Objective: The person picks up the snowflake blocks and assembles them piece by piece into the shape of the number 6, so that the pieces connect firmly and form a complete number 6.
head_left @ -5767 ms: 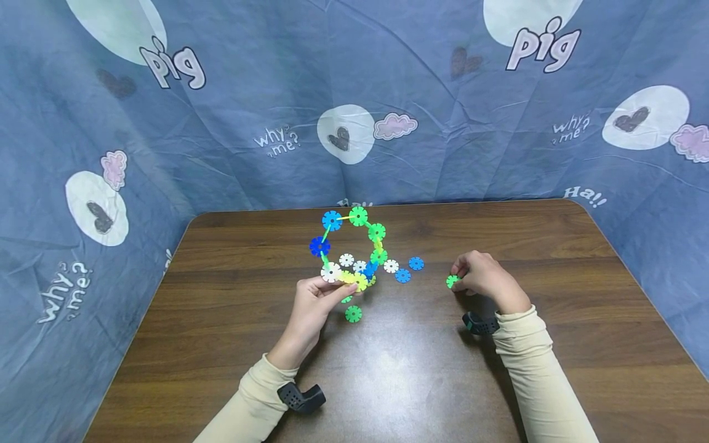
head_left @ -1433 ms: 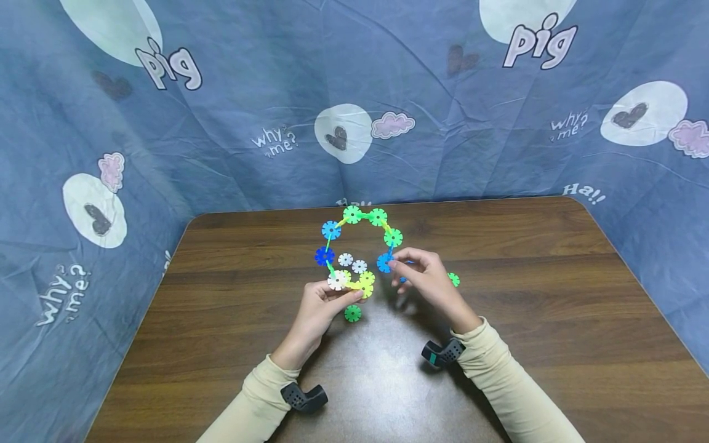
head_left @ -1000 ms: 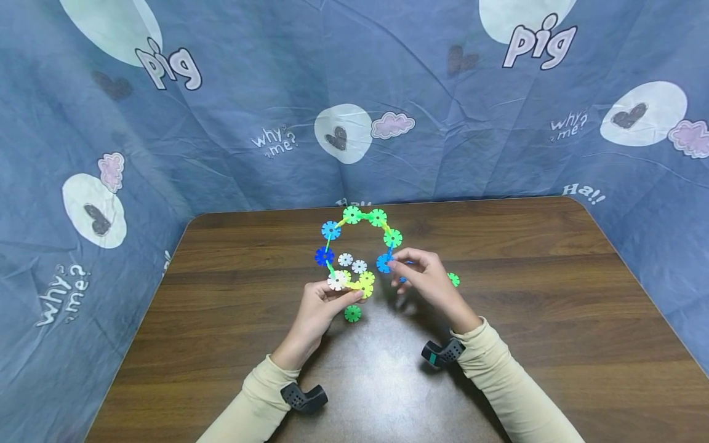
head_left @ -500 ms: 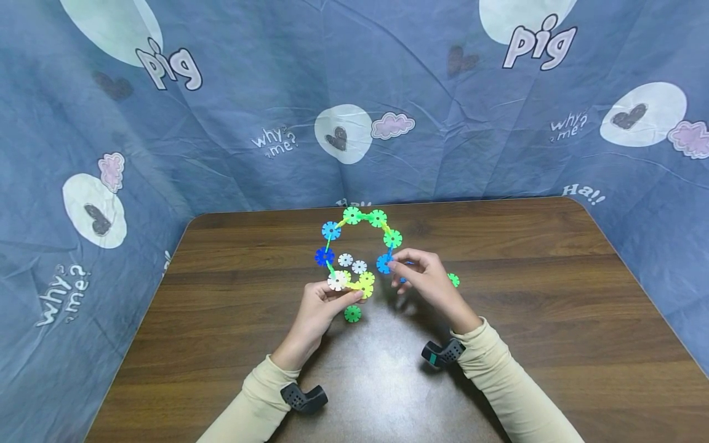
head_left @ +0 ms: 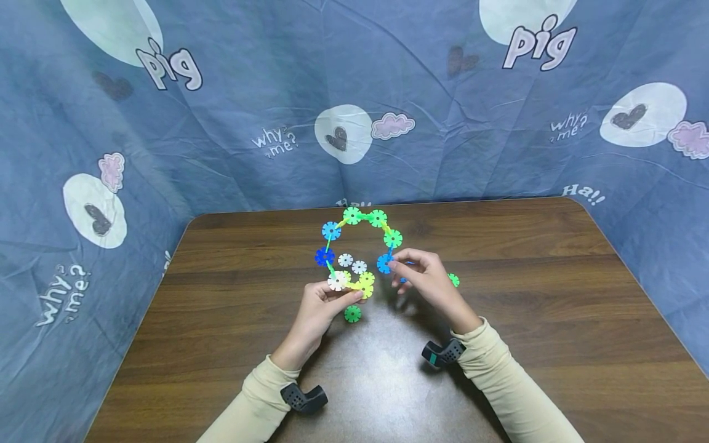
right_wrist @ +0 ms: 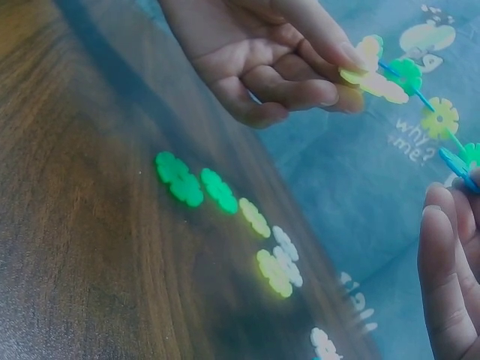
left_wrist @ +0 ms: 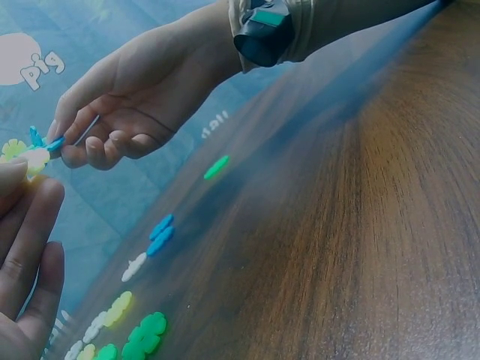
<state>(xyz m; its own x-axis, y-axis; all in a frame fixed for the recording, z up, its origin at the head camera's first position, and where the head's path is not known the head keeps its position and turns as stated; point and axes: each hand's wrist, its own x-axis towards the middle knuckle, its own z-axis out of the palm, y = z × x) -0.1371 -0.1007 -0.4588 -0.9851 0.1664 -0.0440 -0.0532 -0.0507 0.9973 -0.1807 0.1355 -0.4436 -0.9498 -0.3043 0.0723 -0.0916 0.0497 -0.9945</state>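
Note:
A curved chain of notched plastic discs [head_left: 378, 218], in green, blue, white and yellow, is held up above the table. My left hand [head_left: 316, 311] pinches its yellow end disc [head_left: 365, 290] between thumb and fingers. With thumb and forefinger, my right hand [head_left: 429, 282] pinches the light blue end disc [head_left: 383, 264]. A gap lies between these two ends. In the left wrist view the right hand [left_wrist: 146, 94] has its other fingers loosely curled. The right wrist view shows the left hand [right_wrist: 274, 64] gripping the yellow end.
Loose discs lie on the brown table [head_left: 221, 344]: a green disc [head_left: 352, 314] in front, white discs [head_left: 359, 266] behind the chain's opening, and another green disc [head_left: 454, 280] beyond the right hand. Blue discs [left_wrist: 160, 241] are partly hidden by that hand. Printed blue cloth [head_left: 232, 135] surrounds the table.
Since the earliest frame, my right hand has left a green disc at the right and moved left onto the blue end disc. The chain spread wider. Over the last second, almost nothing moved.

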